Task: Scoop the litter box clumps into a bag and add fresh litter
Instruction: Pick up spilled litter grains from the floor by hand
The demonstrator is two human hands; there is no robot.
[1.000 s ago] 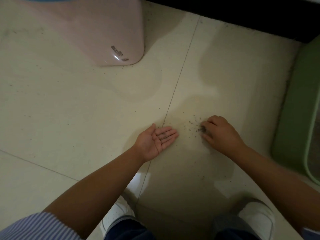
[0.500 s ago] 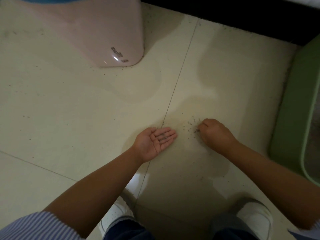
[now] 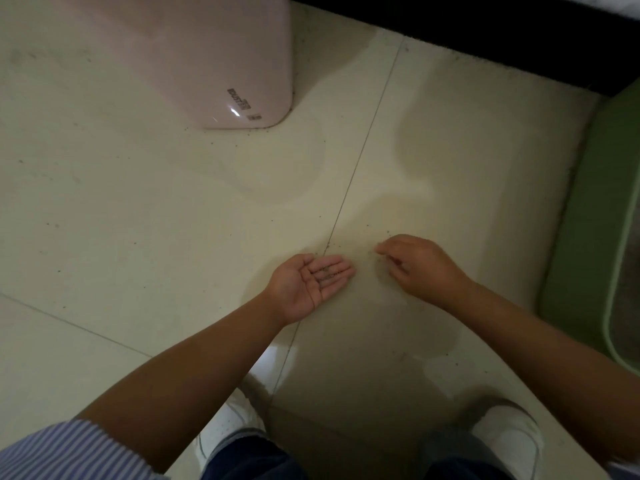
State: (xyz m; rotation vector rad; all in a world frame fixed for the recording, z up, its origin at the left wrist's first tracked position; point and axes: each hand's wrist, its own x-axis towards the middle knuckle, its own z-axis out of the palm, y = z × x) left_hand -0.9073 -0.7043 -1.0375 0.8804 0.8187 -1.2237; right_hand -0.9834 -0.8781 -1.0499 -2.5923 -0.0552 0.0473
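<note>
So it's floor (image 3: 138,209) cleanup: right hand (image 3: 420,266) pinches stray litter grains (image 3: 360,241), left hand (image 3: 308,282) cupped open; next, drop them in.

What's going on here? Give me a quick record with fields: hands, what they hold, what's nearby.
left hand: palm up, open, low over the floor
in left hand: a few litter grains
right hand: palm down, fingertips pinched together; whether they hold grains cannot be seen
on floor: scattered grains between and beyond the hands
far left: pink bin
right edge: green litter box
</note>
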